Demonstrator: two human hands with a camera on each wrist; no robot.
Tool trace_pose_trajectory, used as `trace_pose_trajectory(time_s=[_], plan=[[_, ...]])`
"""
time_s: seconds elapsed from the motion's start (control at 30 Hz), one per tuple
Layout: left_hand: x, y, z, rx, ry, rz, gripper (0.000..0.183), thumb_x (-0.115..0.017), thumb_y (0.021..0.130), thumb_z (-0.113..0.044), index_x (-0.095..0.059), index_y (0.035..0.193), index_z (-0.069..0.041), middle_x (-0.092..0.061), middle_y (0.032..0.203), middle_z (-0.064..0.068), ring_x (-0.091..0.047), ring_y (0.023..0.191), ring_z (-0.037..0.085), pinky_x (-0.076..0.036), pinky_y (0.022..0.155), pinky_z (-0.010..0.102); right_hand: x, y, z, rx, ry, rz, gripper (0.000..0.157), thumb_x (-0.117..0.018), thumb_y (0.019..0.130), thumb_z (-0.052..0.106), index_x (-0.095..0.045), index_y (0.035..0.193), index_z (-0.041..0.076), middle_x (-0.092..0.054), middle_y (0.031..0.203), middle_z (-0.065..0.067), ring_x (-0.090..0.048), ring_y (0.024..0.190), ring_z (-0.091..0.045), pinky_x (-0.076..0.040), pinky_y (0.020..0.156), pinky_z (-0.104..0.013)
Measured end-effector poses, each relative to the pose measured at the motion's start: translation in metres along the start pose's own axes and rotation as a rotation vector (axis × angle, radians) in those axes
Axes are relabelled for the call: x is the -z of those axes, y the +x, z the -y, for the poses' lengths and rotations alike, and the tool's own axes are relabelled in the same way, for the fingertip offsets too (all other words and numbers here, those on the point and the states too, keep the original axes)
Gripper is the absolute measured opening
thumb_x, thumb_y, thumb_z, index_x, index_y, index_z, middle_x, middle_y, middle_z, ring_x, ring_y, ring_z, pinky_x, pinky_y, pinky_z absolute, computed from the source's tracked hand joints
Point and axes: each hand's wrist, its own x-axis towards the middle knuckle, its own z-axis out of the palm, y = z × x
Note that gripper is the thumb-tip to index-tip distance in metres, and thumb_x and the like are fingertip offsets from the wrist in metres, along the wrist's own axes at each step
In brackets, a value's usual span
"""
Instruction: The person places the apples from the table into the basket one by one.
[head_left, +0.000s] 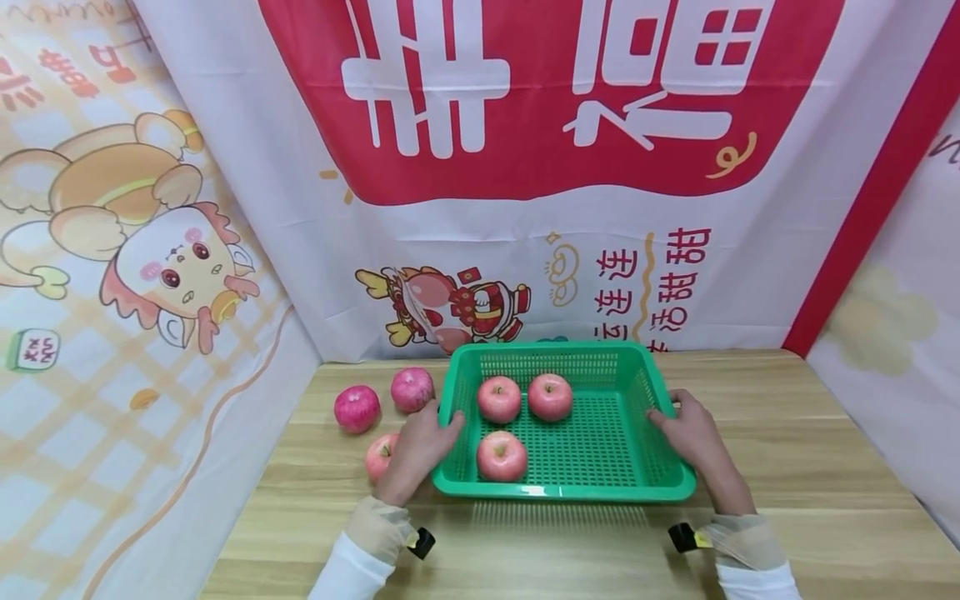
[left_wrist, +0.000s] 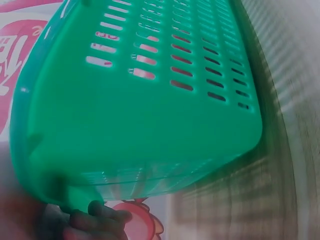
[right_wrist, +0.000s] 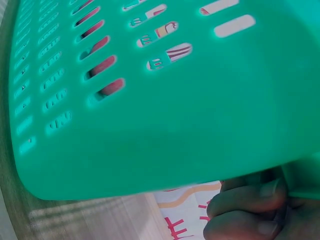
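Observation:
A green plastic basket [head_left: 562, 492] with slotted walls is held between two hands. My left hand [head_left: 423, 446] grips its left rim, thumb over the inside and fingers [left_wrist: 102, 220] curled beneath the lip. At the opposite end my right hand [head_left: 693, 433] grips the rim likewise, its fingers [right_wrist: 245, 210] bent under the edge. Inside lie three pink apples: a back-left apple [head_left: 498, 399], a back-middle apple [head_left: 550, 397] and a front-left apple [head_left: 502, 456]. Whether the basket's base touches the table cannot be told for certain.
Left of the basket, on the wood-grain table [head_left: 810, 467], lie two deep-pink round fruits, a nearer fruit [head_left: 357, 409] and a farther fruit [head_left: 412, 389]. Another apple [head_left: 378, 457] is partly hidden by my left hand. A printed cloth [head_left: 322, 275] hangs behind the table.

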Motion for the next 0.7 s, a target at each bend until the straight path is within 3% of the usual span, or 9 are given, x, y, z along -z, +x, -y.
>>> trace_pose_trajectory(time_s=[0.13,0.33,0.57,0.7], plan=[[0.006,0.000,0.000,-0.002,0.055,0.030,0.045,-0.060,0.105,-0.043,-0.064,0.123,-0.002,-0.068,0.093,0.010,-0.069,0.081,0.020,-0.062,0.069,0.035,0.000,0.001,-0.001,0.002,-0.002,-0.001,0.058,-0.056,0.107,0.022,-0.038,0.148,-0.015,-0.058,0.128,-0.038,-0.071,0.095,-0.031,-0.065,0.072,-0.040],[0.014,0.000,0.003,-0.024,0.096,0.031,0.046,-0.062,0.105,-0.045,-0.068,0.125,-0.005,-0.074,0.101,0.008,-0.067,0.085,0.020,-0.061,0.075,0.038,0.000,0.000,-0.002,0.006,-0.011,-0.012,0.056,-0.057,0.107,0.022,-0.040,0.145,-0.015,-0.059,0.125,-0.036,-0.071,0.093,-0.029,-0.063,0.071,-0.038],[0.019,0.000,0.007,-0.056,0.102,0.043,0.040,-0.058,0.107,-0.046,-0.068,0.119,-0.008,-0.066,0.079,0.003,-0.062,0.075,0.020,-0.051,0.064,0.031,0.000,0.000,-0.001,-0.001,-0.014,-0.014,0.056,-0.056,0.107,0.022,-0.039,0.145,-0.016,-0.059,0.125,-0.036,-0.070,0.093,-0.029,-0.063,0.071,-0.038],[0.023,-0.002,0.010,-0.052,0.090,0.030,0.036,-0.057,0.108,-0.047,-0.068,0.115,-0.013,-0.066,0.083,0.003,-0.061,0.076,0.019,-0.050,0.064,0.030,-0.001,-0.001,-0.001,0.001,-0.013,-0.016,0.057,-0.057,0.107,0.021,-0.039,0.146,-0.016,-0.059,0.127,-0.037,-0.070,0.095,-0.031,-0.063,0.072,-0.039]])
